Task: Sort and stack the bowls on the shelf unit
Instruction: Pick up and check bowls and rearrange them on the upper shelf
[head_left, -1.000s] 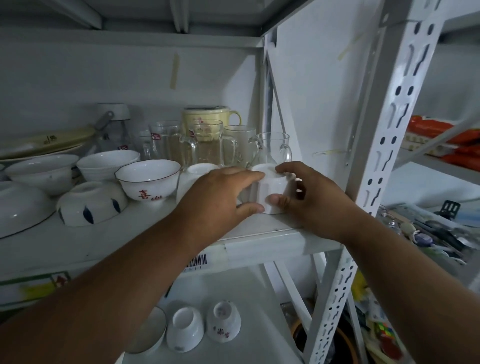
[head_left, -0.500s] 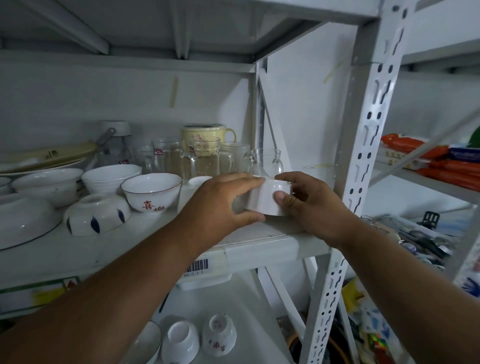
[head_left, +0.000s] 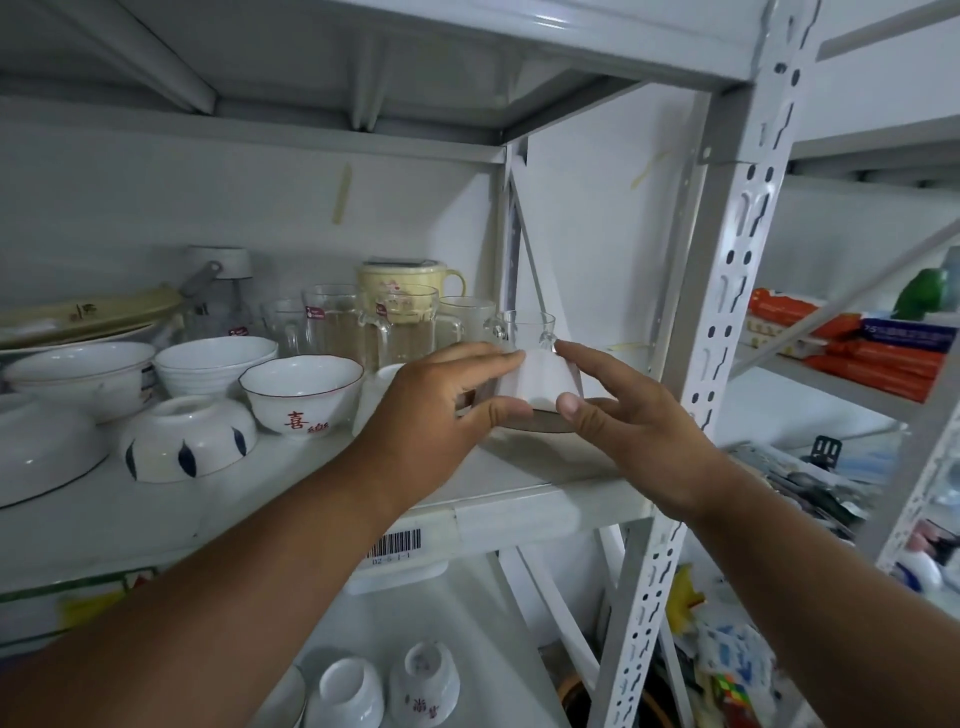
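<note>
A small white bowl (head_left: 537, 379) is upside down and lifted just off the right end of the middle shelf (head_left: 519, 470). My left hand (head_left: 431, 410) grips it from the left, fingers on top and thumb under the rim. From the right, my right hand (head_left: 639, 436) pinches it between index finger and thumb. Another small white bowl (head_left: 379, 384) stands partly hidden behind my left hand. Left of it stand a bowl with red characters (head_left: 301, 395), an upside-down bowl with blue marks (head_left: 187, 441) and stacked white bowls (head_left: 213, 364).
Glass mugs (head_left: 395, 327) and a yellow cup (head_left: 410, 278) line the back of the shelf. The perforated upright post (head_left: 717, 322) stands close on the right. Two upturned small bowls (head_left: 423, 680) sit on the lower shelf. Packets fill the neighbouring rack (head_left: 857, 348).
The small white bowl has risen off the shelf between both hands. The fingers of my right hand have straightened somewhat. The view has tilted upward.
</note>
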